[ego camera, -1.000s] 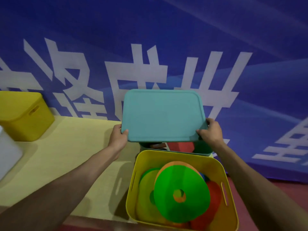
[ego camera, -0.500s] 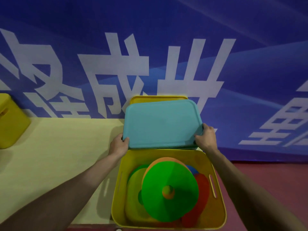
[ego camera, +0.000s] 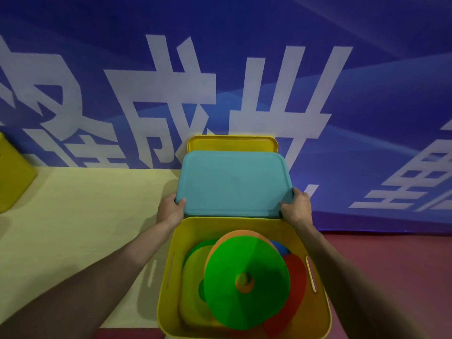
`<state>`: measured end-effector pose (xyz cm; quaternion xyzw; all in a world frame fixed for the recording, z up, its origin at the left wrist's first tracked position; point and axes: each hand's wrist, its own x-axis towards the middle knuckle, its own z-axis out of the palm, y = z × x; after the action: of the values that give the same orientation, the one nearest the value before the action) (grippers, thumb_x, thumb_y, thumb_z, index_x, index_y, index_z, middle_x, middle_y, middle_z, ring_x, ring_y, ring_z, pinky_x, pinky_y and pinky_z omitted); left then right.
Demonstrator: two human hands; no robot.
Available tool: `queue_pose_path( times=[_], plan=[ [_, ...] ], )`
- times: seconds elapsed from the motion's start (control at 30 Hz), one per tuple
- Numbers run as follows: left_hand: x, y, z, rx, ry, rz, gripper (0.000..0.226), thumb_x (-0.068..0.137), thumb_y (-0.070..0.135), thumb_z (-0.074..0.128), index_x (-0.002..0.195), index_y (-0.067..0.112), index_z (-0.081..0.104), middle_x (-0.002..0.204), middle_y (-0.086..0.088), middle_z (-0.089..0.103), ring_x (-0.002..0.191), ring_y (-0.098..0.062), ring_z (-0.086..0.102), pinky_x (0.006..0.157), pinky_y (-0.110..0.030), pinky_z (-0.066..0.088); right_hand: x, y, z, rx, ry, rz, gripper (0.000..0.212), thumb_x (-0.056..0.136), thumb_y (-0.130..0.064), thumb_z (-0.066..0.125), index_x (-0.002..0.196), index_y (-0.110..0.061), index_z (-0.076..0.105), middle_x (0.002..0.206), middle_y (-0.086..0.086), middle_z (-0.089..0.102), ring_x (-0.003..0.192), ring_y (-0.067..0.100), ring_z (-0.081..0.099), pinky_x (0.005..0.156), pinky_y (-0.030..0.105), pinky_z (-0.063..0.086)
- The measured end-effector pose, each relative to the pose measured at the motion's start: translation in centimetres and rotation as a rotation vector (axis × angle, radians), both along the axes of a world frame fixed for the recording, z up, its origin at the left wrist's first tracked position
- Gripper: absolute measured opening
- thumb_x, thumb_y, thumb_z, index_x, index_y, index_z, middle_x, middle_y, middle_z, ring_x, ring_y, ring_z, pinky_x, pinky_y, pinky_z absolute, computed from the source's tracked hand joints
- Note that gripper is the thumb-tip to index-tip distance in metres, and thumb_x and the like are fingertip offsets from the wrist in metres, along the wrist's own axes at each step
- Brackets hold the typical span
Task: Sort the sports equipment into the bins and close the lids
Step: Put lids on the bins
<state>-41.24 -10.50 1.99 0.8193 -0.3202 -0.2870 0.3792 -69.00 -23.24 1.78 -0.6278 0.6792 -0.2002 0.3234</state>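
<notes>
Head view: your left hand (ego camera: 170, 211) is clamped on the near-left corner of the teal lid (ego camera: 233, 183), thumb on top, fingers wrapped under the edge; your right hand (ego camera: 297, 207) mirrors it on the near-right corner. A two-corner grip keeps the lid level, so it seats square rather than one edge first. The lid sits flat over the bin behind the open one; that bin's body is hidden, so I can't tell whether the rim is fully engaged. My read is you're pressing it home, or about to let go. Behind it, a yellow lid (ego camera: 232, 143) leans upright against the blue banner (ego camera: 220, 69), likely parked there for the near bin. That yellow bin (ego camera: 168, 277) is uncovered directly below your wrists, holding flat disc cones: a green one (ego camera: 247, 282) on top, orange, red, blue and yellow-green ones beneath. Both bins sit at the right end of the pale table (ego camera: 85, 216); another yellow bin (ego camera: 12, 177) is well apart at far left. Next, I'd guess: release, grab the yellow lid, cap the near bin. Watch the tilted green cone; it could foul the lid.
</notes>
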Motion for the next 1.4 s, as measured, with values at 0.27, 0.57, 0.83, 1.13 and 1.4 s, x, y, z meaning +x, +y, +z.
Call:
queue_pose_path(
  times=[0.27, 0.57, 0.83, 1.13, 1.4],
  plan=[
    [0.6, 0.0, 0.1, -0.025, 0.129, -0.007, 0.033, 0.097, 0.014, 0.048, 0.129, 0.01, 0.054, 0.12, -0.007, 0.061, 0.099, -0.02, 0.056, 0.086, -0.035, 0.048, 0.0, -0.7, 0.4, 0.07, 0.024, -0.02, 0.058, 0.081, -0.006, 0.067, 0.134, -0.003, 0.043, 0.13, 0.016, 0.047, 0.115, 0.034, 0.053, 0.098, 0.049, 0.049],
    [0.9, 0.3, -0.5, -0.021, 0.107, 0.027, 0.037, 0.093, 0.021, 0.057, 0.127, 0.007, 0.053, 0.122, -0.012, 0.062, 0.105, -0.027, 0.06, 0.091, -0.042, 0.051, 0.7, -0.3, 0.7, 0.114, 0.115, -0.003, 0.054, 0.088, -0.006, 0.059, 0.136, -0.005, 0.032, 0.136, 0.014, 0.035, 0.122, 0.036, 0.046, 0.103, 0.052, 0.043],
    [2.0, -1.0, 1.7, 0.124, -0.06, -0.046, 0.063, 0.081, 0.012, 0.071, 0.137, 0.005, 0.042, 0.133, -0.017, 0.049, 0.117, -0.031, 0.052, 0.097, -0.041, 0.045, 1.7, -0.1, 1.7, 0.159, 0.412, 0.025, 0.062, 0.084, -0.015, 0.064, 0.136, -0.011, 0.031, 0.135, 0.013, 0.042, 0.13, 0.034, 0.04, 0.111, 0.061, 0.022],
    [5.2, -3.1, 4.1, -0.006, -0.108, -0.235, 0.048, 0.085, 0.015, 0.062, 0.131, 0.014, 0.051, 0.132, -0.009, 0.047, 0.117, -0.025, 0.051, 0.097, -0.036, 0.043, 7.2, 1.2, 5.1, -0.146, 0.542, 0.161, 0.058, 0.085, -0.011, 0.059, 0.138, -0.009, 0.037, 0.138, 0.013, 0.039, 0.13, 0.032, 0.038, 0.114, 0.052, 0.025],
    [12.4, -4.9, 6.9, -0.184, 0.07, -0.294, 0.031, 0.094, 0.018, 0.046, 0.124, 0.022, 0.055, 0.123, -0.001, 0.059, 0.114, -0.018, 0.055, 0.086, -0.025, 0.041, 17.9, 0.1, 7.5, -0.15, 0.318, 0.261, 0.047, 0.087, -0.01, 0.054, 0.134, -0.007, 0.048, 0.139, 0.015, 0.04, 0.122, 0.033, 0.049, 0.104, 0.04, 0.04]
  ],
)
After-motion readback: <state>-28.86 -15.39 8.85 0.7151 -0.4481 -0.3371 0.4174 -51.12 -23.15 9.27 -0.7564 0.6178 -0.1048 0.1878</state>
